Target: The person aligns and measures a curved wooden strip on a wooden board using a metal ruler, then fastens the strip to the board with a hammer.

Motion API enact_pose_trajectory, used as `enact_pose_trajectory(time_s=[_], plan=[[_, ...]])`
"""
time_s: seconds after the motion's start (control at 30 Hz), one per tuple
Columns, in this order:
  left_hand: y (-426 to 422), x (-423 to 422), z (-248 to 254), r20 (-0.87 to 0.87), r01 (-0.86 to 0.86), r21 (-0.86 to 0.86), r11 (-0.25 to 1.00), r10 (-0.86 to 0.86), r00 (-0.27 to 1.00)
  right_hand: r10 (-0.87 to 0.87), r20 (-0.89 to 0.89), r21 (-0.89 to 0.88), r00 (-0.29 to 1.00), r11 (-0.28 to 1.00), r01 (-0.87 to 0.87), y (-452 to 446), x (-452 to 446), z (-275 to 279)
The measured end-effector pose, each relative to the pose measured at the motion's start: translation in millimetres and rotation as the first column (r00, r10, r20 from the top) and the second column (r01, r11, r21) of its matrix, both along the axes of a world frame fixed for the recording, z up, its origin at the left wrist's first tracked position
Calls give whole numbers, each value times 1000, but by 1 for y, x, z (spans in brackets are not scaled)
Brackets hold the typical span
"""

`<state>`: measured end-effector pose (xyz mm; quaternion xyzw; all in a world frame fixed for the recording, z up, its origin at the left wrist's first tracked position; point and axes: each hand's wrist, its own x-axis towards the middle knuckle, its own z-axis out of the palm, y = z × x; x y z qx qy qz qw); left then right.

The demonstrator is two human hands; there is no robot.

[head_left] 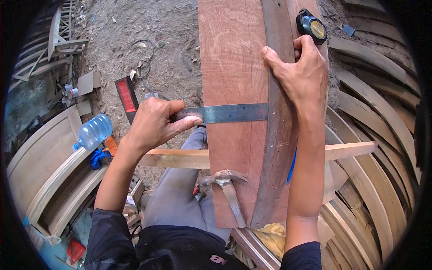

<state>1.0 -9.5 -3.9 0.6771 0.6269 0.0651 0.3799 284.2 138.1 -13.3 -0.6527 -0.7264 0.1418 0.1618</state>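
A metal ruler (234, 113) lies across a wide reddish board (231, 58), its right end against a darker curved wooden strip (280, 130). My left hand (157, 119) pinches the ruler's left end between thumb and fingers. My right hand (302, 67) rests on the dark strip farther up, thumb on its left edge and fingers curled over the right side. Just beyond those fingers sits a black tape measure (311, 28) with a round gold label. A hammer (231, 198) lies on the near end of the board.
A light wooden crosspiece (175, 159) passes under the board. Curved wooden pieces (373, 94) are stacked along the right. At left are a clear blue plastic bottle (95, 131), a curved frame (54, 184) and a red-and-black object (126, 95). A cable loops on the dirt ground.
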Motion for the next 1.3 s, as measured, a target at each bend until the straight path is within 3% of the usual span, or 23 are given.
enact_pose_trajectory(time_s=[0.57, 1.3], plan=[[7, 0, 1, -2, -4, -143, 990, 3, 1000, 16, -8, 35, 1000, 999, -16, 0, 1, -3], [11, -2, 1, 1, -9, -175, 985, 9, 1000, -10, -27, 10, 1000, 1000, 10, -1, -1, -3]])
